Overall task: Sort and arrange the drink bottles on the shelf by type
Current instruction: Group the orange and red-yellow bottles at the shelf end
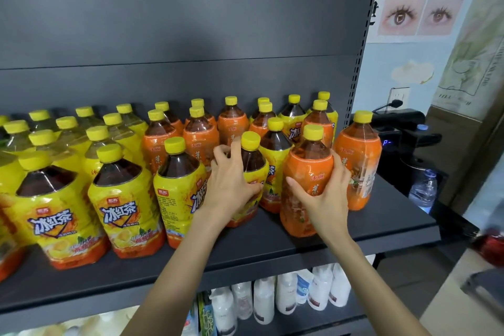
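Note:
Drink bottles with yellow caps fill the dark shelf [286, 251]. Yellow-label bottles [120, 204] crowd the left, and orange-label bottles [200, 144] stand mid-back and right. My left hand [231, 185] grips a yellow-label bottle [252, 161] that stands among the orange ones. My right hand [324, 194] grips an orange-label bottle [305, 172] beside it, near the shelf front. Another orange-label bottle [357, 155] stands at the shelf's right end. Further yellow-label bottles [293, 123] sit mixed in at the back right.
White bottles [289, 297] line the shelf below. Right of the shelf stand a black machine [401, 128] and a clear water bottle [424, 191]. The shelf's front strip before the held bottles is bare. A perforated upright [360, 63] edges the shelf at right.

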`<state>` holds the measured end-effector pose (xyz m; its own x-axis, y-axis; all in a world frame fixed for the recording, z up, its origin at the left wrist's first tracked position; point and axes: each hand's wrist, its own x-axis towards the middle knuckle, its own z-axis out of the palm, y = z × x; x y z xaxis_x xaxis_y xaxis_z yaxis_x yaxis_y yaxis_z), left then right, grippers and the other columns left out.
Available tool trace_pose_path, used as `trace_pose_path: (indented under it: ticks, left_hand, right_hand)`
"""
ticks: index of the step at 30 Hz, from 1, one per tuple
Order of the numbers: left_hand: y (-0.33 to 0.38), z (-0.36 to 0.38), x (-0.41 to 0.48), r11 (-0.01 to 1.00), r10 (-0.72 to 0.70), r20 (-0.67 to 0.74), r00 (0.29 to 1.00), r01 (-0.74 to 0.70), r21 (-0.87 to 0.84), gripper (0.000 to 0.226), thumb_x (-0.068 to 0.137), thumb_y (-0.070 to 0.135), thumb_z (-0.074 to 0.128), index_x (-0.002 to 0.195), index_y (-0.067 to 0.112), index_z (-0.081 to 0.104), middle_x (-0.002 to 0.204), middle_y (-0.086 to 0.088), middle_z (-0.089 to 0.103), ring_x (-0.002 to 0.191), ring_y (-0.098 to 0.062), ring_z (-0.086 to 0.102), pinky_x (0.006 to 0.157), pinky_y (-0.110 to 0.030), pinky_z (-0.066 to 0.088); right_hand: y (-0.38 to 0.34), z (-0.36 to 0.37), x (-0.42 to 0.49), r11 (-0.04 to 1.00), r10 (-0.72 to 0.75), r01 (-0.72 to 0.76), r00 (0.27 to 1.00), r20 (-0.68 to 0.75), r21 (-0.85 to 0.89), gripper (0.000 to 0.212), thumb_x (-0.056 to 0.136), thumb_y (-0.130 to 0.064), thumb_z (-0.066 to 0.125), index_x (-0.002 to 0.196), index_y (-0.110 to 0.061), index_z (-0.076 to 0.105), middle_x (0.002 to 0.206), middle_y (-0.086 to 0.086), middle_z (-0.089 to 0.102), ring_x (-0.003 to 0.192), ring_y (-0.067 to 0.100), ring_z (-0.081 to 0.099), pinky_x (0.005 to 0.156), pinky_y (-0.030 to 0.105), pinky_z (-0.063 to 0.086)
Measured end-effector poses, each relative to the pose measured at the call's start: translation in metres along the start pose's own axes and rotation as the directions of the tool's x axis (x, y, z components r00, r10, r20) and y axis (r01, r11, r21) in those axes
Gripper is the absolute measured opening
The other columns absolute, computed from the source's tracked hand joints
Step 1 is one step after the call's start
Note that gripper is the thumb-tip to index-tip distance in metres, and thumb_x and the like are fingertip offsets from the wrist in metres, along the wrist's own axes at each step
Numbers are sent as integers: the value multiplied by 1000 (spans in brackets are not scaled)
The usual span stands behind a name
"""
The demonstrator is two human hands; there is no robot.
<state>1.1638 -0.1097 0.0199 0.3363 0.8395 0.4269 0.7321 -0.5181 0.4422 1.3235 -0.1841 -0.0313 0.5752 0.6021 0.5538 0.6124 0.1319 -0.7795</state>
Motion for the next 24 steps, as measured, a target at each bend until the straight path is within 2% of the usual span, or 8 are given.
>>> trace_pose_path:
  ticks: [5, 9, 12, 15, 17, 19, 22, 24]
  left_hand:
    - [-3, -2, -20, 998, 22, -130, 991, -30, -61, 91, 67, 37, 82, 140, 27, 28, 122, -8, 44, 112, -30, 50, 84, -39, 45]
    - [-5, -5, -46, 982, 79, -222, 972, -114, -150, 88, 65, 39, 83, 139, 28, 36, 119, -1, 45, 106, -18, 52, 80, -28, 43]
    - [-6, -14, -63, 951, 38, -250, 967, -112, -288, 93, 64, 41, 84, 142, 27, 35, 124, 7, 44, 108, 1, 39, 88, -16, 32]
    - [-7, -24, -79, 892, -4, -273, 962, -120, -436, 92, 61, 39, 86, 138, 31, 36, 131, 12, 47, 120, 1, 41, 98, -19, 35]
    - [-9, -34, -87, 847, -68, -300, 951, -104, -521, 88, 58, 35, 88, 128, 45, 36, 125, 20, 51, 116, 6, 47, 95, -14, 39]
    - [-12, -46, -94, 810, -127, -326, 937, -92, -579, 81, 56, 35, 88, 115, 55, 36, 114, 31, 50, 108, 14, 49, 86, -5, 41]
    - [-24, -60, -102, 782, -179, -373, 910, -99, -616, 74, 53, 40, 83, 111, 53, 39, 111, 34, 49, 104, 19, 49, 83, -4, 42]
    - [-34, -66, -106, 783, -206, -394, 896, -90, -615, 75, 53, 42, 81, 116, 48, 42, 113, 33, 48, 107, 15, 49, 86, -11, 45]
  right_hand:
    - [0, -10, -2, 999, -23, 23, 1000, 16, 31, 92, 69, -55, 71, 144, -32, 21, 141, -3, 34, 126, 10, 37, 93, 25, 33]
    - [2, -18, 0, 999, -25, 23, 998, 58, 42, 92, 69, -59, 69, 144, -34, 23, 143, -3, 36, 126, 10, 38, 97, 30, 37]
    - [5, -22, 3, 998, -21, 16, 994, 106, 53, 92, 68, -67, 69, 142, -41, 21, 143, -4, 38, 128, 17, 42, 102, 45, 42]
    - [5, -24, 4, 998, -23, 17, 992, 127, 55, 94, 63, -72, 65, 141, -42, 23, 142, -4, 40, 126, 20, 45, 100, 50, 44]
    - [3, -26, 2, 998, -31, 24, 991, 127, 59, 94, 61, -73, 65, 139, -41, 24, 141, -4, 42, 125, 20, 47, 99, 51, 45]
    - [-1, -26, -4, 996, -51, 40, 989, 138, 86, 92, 59, -72, 67, 136, -42, 27, 139, -5, 44, 124, 19, 48, 98, 50, 46]
    - [-13, -20, -15, 984, -93, 61, 976, 195, 165, 81, 58, -67, 70, 127, -53, 30, 130, -18, 47, 120, 13, 50, 97, 45, 48]
    - [-24, -10, -21, 974, -114, 57, 961, 253, 221, 77, 57, -65, 72, 122, -56, 32, 124, -26, 47, 116, 6, 52, 96, 42, 49]
